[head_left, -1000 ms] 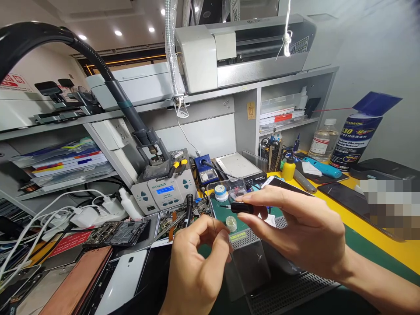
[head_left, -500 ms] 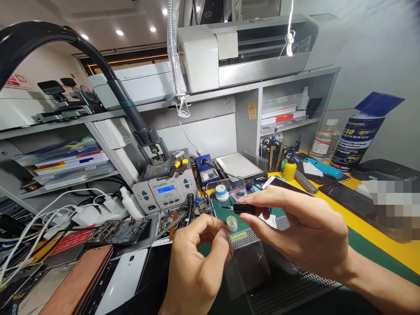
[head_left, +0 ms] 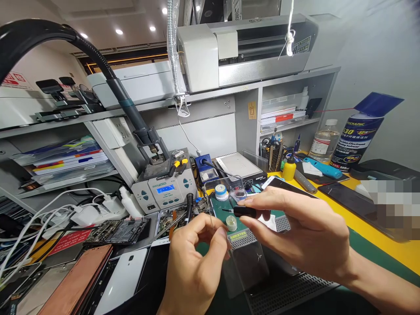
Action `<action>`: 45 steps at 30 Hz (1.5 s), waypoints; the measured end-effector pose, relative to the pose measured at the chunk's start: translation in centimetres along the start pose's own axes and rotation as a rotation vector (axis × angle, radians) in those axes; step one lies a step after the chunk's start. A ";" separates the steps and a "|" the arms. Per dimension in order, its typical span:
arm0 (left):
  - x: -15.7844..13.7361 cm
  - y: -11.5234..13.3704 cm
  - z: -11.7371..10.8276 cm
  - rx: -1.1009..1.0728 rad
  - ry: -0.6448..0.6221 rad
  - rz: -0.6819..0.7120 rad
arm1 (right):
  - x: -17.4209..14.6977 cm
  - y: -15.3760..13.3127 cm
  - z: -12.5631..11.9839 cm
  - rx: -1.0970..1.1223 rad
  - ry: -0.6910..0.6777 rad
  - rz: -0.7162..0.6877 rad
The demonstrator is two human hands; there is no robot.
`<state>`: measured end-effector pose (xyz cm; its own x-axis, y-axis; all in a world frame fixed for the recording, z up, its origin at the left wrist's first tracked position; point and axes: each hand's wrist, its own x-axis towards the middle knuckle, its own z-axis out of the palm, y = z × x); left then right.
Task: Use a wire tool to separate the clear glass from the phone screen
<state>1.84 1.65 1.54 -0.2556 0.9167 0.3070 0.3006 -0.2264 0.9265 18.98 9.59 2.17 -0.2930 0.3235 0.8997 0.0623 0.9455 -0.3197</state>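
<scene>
My right hand (head_left: 302,232) pinches a small black brush cap (head_left: 244,212) between thumb and fingertips, its thin dark tip pointing left. Just below that tip, a small open glass jar (head_left: 231,224) stands on the green mat. My left hand (head_left: 200,262) is closed, thumb against forefinger, on the edge of a thin clear sheet (head_left: 234,280). The sheet is hard to see; part of it shows below the fingers, and its upper edge runs up past them. A round blue-and-white tub (head_left: 221,192) sits behind the jar.
A soldering station (head_left: 167,188) stands at the back left, beside circuit boards (head_left: 120,232). Several phones, among them a white one (head_left: 123,280), lie at the left. A yellow bottle (head_left: 289,169) and a blue spray can (head_left: 356,135) stand at the right. A perforated metal plate (head_left: 292,293) lies under my hands.
The brush cap has dipped slightly and shifted a little, with its tip nearer the jar. My left hand and the clear sheet have barely moved.
</scene>
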 end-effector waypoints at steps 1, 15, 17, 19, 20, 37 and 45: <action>0.0 0.0 0.0 -0.003 0.001 0.000 | 0.0 0.0 0.0 -0.002 0.000 0.001; 0.1 0.1 -0.1 -0.020 0.013 0.004 | -0.3 0.0 -0.2 -0.009 -0.040 -0.007; 0.1 0.1 -0.1 -0.019 0.019 0.002 | -0.3 0.0 -0.2 -0.017 -0.053 -0.003; 0.1 0.1 -0.1 -0.018 0.023 -0.003 | -0.4 0.0 -0.3 -0.021 -0.057 -0.003; 0.1 0.1 -0.1 -0.018 0.024 -0.004 | -0.4 -0.1 -0.3 -0.023 -0.057 -0.005; 0.3 0.0 -0.3 -0.057 0.055 -0.038 | -0.4 -0.3 -0.4 -0.101 -0.078 -0.036; 0.4 -0.2 -0.5 -0.086 0.049 -0.040 | -0.3 -0.3 -0.6 -0.120 -0.092 -0.073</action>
<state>1.23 1.88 1.53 -0.3114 0.9087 0.2781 0.2097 -0.2198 0.9527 19.66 9.24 2.15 -0.3864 0.2545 0.8865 0.1498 0.9657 -0.2120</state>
